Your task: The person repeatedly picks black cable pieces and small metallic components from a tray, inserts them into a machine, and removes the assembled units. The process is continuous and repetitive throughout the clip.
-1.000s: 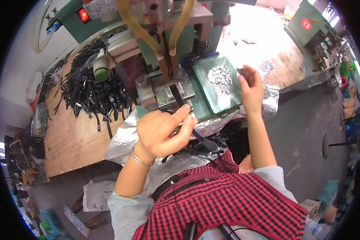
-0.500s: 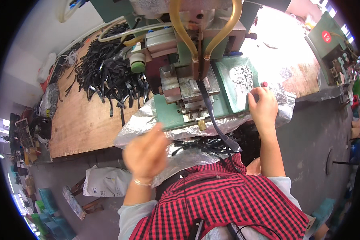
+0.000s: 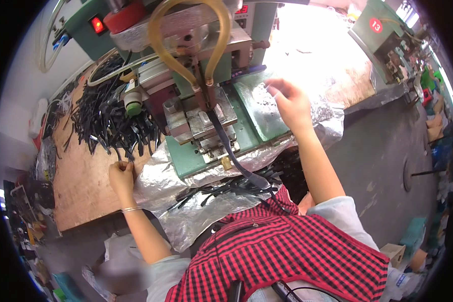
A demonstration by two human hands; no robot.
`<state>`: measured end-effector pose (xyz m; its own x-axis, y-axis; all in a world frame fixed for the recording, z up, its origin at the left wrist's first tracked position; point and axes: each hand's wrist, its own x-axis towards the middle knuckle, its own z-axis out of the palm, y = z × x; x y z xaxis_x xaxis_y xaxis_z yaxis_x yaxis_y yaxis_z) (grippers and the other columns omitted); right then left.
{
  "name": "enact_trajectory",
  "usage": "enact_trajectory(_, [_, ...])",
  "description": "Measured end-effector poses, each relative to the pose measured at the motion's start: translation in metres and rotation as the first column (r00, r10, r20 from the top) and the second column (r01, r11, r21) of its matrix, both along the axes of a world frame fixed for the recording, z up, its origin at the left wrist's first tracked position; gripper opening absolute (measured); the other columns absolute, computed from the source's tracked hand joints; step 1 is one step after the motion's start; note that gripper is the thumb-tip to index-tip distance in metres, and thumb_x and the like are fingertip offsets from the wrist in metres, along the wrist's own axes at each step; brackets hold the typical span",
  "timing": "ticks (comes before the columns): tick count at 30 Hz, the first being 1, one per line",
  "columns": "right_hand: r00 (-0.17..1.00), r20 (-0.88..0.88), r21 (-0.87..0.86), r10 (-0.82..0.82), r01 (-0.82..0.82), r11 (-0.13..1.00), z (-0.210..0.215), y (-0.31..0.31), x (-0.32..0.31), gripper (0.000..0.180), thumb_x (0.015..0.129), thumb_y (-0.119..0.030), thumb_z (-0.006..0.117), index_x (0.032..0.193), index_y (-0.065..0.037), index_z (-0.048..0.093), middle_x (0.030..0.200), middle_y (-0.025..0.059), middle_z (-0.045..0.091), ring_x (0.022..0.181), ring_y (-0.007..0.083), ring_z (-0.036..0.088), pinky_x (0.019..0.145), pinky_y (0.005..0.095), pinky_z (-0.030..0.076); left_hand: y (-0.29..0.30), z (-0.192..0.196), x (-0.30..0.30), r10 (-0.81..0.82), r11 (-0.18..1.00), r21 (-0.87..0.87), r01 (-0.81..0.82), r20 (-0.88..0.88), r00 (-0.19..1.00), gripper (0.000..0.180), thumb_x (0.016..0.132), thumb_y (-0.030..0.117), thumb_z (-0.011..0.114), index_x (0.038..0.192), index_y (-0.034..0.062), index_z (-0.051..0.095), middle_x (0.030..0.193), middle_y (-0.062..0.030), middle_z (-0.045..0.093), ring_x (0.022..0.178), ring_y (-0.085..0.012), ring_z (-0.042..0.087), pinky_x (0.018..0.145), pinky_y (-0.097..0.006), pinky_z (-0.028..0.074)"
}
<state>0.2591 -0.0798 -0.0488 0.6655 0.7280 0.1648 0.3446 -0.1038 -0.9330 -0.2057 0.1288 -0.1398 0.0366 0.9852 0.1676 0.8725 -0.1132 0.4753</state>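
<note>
My left hand rests on the wooden bench at the near edge of a pile of black straps, fingers curled on one strap end. My right hand hovers, blurred, over the green tray holding small metal parts; whether it holds anything I cannot tell. Between the hands stands a green press machine with yellow hoses, and a black strap hangs from its metal fixture toward my lap.
Silver foil covers the bench front, with several finished black straps lying on it. A red-lit switch sits on the machine's left. Another green machine stands at the far right beside grey floor.
My left hand left the fixture and swung left to the strap pile. My right hand rose from the tray's near edge to above it. A strap now hangs from the fixture.
</note>
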Motion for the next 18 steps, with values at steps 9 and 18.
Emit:
enact_trajectory(9, [0.787, 0.613, -0.109, -0.064, 0.165, 0.980, -0.033, -0.017, -0.003, 0.011, 0.084, -0.013, 0.077, 0.094, -0.014, 0.077, 0.095, 0.0075, 0.068, 0.094, 0.0315, 0.067, 0.080, 0.0430, 0.053, -0.034, 0.091, 0.009, -0.050, 0.997, 0.038, 0.063, -0.281, 0.958, 0.012, 0.082, 0.008, 0.075, 0.089, -0.0018, 0.071, 0.093, -0.0164, 0.071, 0.085, -0.0369, 0.069, 0.076, -0.045, 0.054])
enact_trajectory(18, [0.762, 0.646, -0.106, -0.048, 0.152, 0.983, -0.030, 0.000, -0.005, 0.017, 0.080, -0.013, 0.079, 0.096, -0.014, 0.076, 0.099, 0.0084, 0.066, 0.100, 0.0306, 0.066, 0.084, 0.0433, 0.053, -0.041, 0.045, 0.030, -0.235, 0.971, 0.175, 0.164, 0.566, 0.790, 0.007, 0.100, 0.001, 0.066, 0.106, 0.0000, 0.066, 0.090, -0.0012, 0.070, 0.075, -0.0086, 0.064, 0.066, -0.022, 0.049])
